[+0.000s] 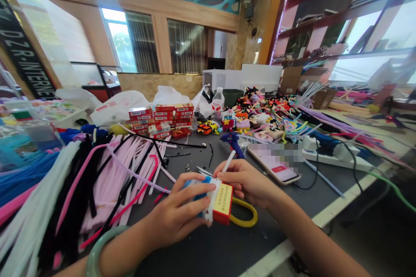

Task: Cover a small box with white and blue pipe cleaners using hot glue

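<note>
My left hand is closed round a small red and yellow box, tilted above the dark table. Blue and white fuzzy pipe cleaners wrap the box's left part, and my left fingers lie across them. With thumb and forefinger, my right hand pinches a white pipe cleaner at the box's upper edge, its tip sticking up. Under the box lie scissors with a yellow handle; their blade tips show beyond my fingers. The far side of the box is hidden.
Bundles of pipe cleaners cover the left. Stacked red boxes, a plastic bottle and fuzzy figures stand at the back. A blue glue gun, phone and power strip lie right of centre.
</note>
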The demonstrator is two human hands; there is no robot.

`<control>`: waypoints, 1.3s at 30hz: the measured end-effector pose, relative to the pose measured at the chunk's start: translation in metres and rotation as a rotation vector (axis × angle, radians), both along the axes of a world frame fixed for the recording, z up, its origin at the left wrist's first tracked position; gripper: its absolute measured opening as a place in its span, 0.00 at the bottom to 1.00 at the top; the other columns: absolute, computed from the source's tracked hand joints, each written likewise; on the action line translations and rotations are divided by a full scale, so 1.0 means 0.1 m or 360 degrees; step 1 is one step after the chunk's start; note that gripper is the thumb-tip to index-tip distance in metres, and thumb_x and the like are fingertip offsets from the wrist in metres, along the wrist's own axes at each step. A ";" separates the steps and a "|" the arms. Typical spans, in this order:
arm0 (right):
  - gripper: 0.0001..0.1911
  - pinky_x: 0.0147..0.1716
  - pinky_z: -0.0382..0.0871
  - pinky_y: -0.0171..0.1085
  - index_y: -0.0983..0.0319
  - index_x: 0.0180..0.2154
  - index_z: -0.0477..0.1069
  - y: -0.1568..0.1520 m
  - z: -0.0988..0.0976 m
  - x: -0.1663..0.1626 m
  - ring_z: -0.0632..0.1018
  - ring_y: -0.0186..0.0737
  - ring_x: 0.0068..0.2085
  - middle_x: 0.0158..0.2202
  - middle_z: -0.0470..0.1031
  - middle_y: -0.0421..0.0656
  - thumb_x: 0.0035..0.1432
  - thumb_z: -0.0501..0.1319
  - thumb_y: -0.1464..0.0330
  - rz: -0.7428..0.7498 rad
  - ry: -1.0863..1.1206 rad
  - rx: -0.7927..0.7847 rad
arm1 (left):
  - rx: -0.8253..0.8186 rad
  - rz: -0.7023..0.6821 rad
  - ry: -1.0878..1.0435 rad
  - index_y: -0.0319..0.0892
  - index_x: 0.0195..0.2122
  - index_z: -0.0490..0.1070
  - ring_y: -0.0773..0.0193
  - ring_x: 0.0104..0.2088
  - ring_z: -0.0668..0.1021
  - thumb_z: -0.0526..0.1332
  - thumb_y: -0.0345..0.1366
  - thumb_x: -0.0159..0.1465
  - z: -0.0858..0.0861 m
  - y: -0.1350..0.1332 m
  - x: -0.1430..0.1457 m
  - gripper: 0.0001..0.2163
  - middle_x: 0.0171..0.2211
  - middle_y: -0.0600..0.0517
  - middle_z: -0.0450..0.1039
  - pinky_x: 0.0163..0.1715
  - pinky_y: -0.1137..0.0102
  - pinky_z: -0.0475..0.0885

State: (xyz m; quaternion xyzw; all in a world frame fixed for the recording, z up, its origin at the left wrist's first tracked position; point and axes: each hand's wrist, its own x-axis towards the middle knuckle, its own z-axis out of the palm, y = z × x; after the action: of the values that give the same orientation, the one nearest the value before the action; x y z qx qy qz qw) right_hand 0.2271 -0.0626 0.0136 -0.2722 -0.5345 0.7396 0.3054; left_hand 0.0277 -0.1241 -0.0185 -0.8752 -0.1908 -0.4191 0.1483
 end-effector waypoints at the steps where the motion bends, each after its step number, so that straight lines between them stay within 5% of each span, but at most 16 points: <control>1: 0.19 0.09 0.48 0.22 0.66 0.25 0.73 0.00 0.00 0.00 0.56 0.20 0.11 0.08 0.59 0.29 0.34 0.75 0.61 -0.0004 -0.0003 -0.0006 | -0.0017 -0.0004 0.0000 0.39 0.46 0.64 0.54 0.52 0.70 0.56 0.34 0.66 0.00 0.00 0.00 0.09 0.46 0.39 0.72 0.46 0.56 0.74; 39: 0.19 0.10 0.63 0.22 0.67 0.28 0.73 0.04 -0.08 0.01 0.59 0.21 0.11 0.09 0.61 0.29 0.37 0.75 0.62 0.0136 -0.0016 -0.0112 | -0.0174 0.0019 -0.0089 0.40 0.52 0.60 0.57 0.46 0.72 0.58 0.40 0.65 0.00 -0.01 0.03 0.17 0.43 0.42 0.68 0.47 0.59 0.72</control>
State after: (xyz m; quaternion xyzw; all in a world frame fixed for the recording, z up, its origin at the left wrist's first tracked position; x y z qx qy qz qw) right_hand 0.2284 -0.0587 0.0055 -0.2634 -0.5207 0.7689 0.2613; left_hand 0.0304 -0.1249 -0.0187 -0.8688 -0.2226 -0.4315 0.0973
